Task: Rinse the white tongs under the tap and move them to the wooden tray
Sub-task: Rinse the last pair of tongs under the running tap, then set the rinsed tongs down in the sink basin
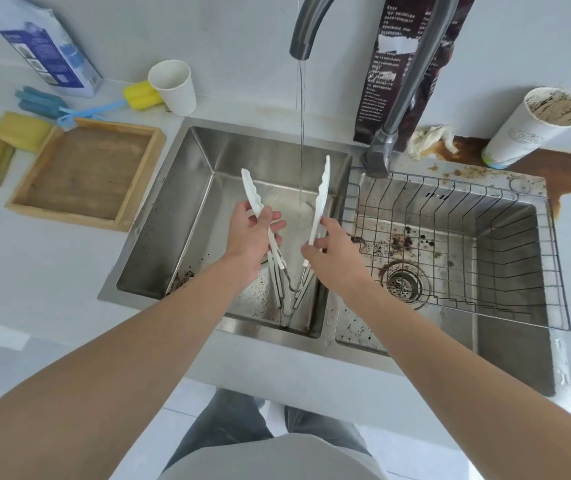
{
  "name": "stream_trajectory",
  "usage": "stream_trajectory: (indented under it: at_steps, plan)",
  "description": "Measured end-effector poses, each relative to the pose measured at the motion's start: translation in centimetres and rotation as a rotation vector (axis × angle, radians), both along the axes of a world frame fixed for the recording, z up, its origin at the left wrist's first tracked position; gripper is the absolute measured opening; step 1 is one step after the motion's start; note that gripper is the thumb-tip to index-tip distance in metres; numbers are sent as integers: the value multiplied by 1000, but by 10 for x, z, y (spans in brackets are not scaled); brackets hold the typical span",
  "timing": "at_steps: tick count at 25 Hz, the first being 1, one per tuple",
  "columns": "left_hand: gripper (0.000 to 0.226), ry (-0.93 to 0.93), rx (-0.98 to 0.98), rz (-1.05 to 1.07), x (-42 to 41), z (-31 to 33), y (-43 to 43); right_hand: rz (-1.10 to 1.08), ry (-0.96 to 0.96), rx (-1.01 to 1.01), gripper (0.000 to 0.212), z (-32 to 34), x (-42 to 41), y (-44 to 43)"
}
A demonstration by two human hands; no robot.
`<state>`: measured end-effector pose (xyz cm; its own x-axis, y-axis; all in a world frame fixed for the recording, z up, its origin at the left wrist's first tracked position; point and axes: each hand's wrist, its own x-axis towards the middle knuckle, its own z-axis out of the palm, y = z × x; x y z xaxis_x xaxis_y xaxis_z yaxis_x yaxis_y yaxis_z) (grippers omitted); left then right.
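Note:
The white tongs [321,199] are spread wide in a V over the left sink basin [187,216], hinge toward me. My left hand [254,233] grips the left arm of the tongs, and my right hand [334,251] grips the right arm. A thin stream of water [301,133] falls from the grey tap [306,32] between the two white tips, close to the right one. The wooden tray [86,174] lies on the counter to the left of the sink, with nothing in it.
A wire rack [457,244] sits in the dirty right basin. Sponges [20,129], a blue brush [65,110] and a paper cup [173,86] lie behind the tray. Right of the tap stand a stained cup [533,128], a crumpled tissue [431,140] and a dark bag [395,64].

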<state>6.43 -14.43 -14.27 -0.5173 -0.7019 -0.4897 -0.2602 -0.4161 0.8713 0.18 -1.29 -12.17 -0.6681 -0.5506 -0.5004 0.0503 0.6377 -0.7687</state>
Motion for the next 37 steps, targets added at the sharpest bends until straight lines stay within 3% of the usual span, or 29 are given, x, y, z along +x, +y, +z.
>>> stream_trajectory:
  at_steps: [4, 9, 15, 20, 24, 27, 33, 37]
  plan:
    - [19, -98, -79, -82, -5, -21, -6, -22, 21, 57, 66, -14, -1, -13]
    - [20, -160, -158, -234, -17, -44, -22, -116, 32, 100, 40, -38, -10, -33]
    - [21, -202, -201, -321, -29, -82, -41, -194, -10, 180, 29, -73, -17, -55]
    - [23, -219, -235, -353, -35, -100, -53, -285, -23, 215, 39, -93, -24, -67]
    - [60, -301, -331, -450, -31, -113, -63, -321, -29, 226, 60, -103, -28, -73]
    - [68, -312, -383, -520, -29, -122, -70, -313, -47, 262, 56, -114, -27, -73]
    - [64, -309, -401, -614, -29, -140, -74, -363, -102, 268, 53, -133, -25, -73]
    - [60, -406, -456, -686, -37, -154, -77, -322, -91, 308, 43, -140, -25, -71]
